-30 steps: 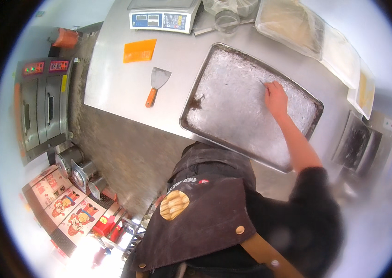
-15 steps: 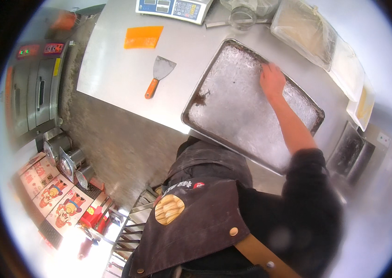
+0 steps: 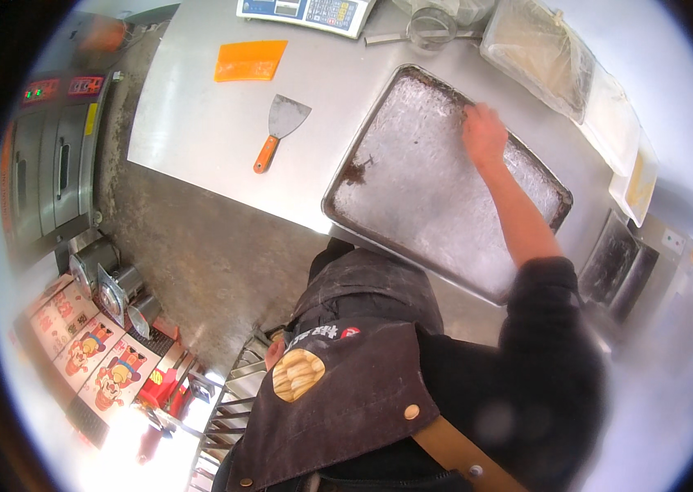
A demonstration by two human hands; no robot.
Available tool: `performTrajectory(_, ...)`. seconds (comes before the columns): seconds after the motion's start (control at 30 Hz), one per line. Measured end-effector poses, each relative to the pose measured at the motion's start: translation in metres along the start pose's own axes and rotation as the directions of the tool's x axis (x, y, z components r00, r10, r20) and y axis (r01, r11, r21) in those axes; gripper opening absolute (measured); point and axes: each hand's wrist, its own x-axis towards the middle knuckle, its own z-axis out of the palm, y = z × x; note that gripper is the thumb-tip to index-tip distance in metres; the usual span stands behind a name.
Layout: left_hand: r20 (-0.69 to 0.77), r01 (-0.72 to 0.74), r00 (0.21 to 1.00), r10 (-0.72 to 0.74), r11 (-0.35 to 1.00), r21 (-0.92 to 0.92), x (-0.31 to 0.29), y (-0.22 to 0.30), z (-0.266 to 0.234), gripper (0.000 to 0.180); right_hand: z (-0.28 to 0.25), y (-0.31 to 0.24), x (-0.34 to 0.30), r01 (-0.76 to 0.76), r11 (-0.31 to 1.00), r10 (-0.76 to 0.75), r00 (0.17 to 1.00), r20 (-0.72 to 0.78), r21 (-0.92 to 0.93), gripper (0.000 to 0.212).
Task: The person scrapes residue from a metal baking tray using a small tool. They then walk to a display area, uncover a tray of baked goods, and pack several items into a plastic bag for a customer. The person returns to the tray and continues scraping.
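A large, worn metal baking tray (image 3: 424,176) lies at an angle on the steel table, its near edge close to my body. Dark burnt patches mark its surface and rim. Over its far right side, my right hand (image 3: 486,135) is closed, fingertips curled down by the far rim. Whatever those fingers hold, if anything, is hidden. Only a sliver of my left hand (image 3: 275,353) shows low beside my apron; its fingers cannot be made out. Left of the tray lie a scraper (image 3: 277,131) with an orange handle and a flat orange dough scraper (image 3: 250,61).
A digital scale (image 3: 313,15) and a clear glass jar (image 3: 431,31) stand at the back. Plastic-covered tubs (image 3: 539,61) and a white container (image 3: 633,193) line the right edge. A steel oven (image 3: 55,164) stands far left, and a metal rack (image 3: 236,402) is near my left side.
The view has shifted slightly. My right hand stays over the tray's far side, barely moved. A little more of my left hand shows beside the apron.
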Motion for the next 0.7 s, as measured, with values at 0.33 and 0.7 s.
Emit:
performTrajectory(0.33, 0.039, -0.06, 0.997, 0.06, 0.998, 0.014, -0.001, 0.002, 0.008, 0.035, 0.014, 0.003, 0.005, 0.113, 0.993, -0.113, 0.994, 0.004, -0.043, 0.036)
performTrajectory(0.7, 0.123, 0.006, 0.992, 0.012, 0.989, -0.147, 0.008, -0.012, 0.012, 0.033, 0.018, -0.006, -0.001, 0.028, 0.999, -0.028, 1.0, 0.0, 0.017, 0.026)
